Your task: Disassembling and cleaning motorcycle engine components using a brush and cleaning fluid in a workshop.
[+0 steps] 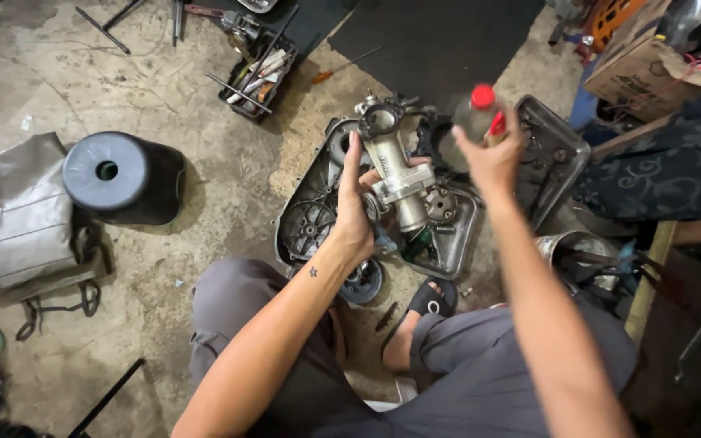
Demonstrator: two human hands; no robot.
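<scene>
My left hand (pixel 354 207) grips a silver metal engine part (pixel 395 166), a long cast body with a round opening at its top, held upright over a metal tray (pixel 458 243). My right hand (pixel 492 158) holds a small bottle with a red cap (pixel 480 109) tilted just to the right of the part's upper end. Below the part lies a grey engine cover (pixel 310 223) on the concrete floor.
A second metal tray (pixel 557 154) lies to the right. A black round stool (pixel 119 178) and a grey bag (pixel 14 215) sit at left. A tool caddy (pixel 260 77) stands at the back, cardboard boxes (pixel 651 65) at the top right. My knees and sandalled foot (pixel 427 304) are below.
</scene>
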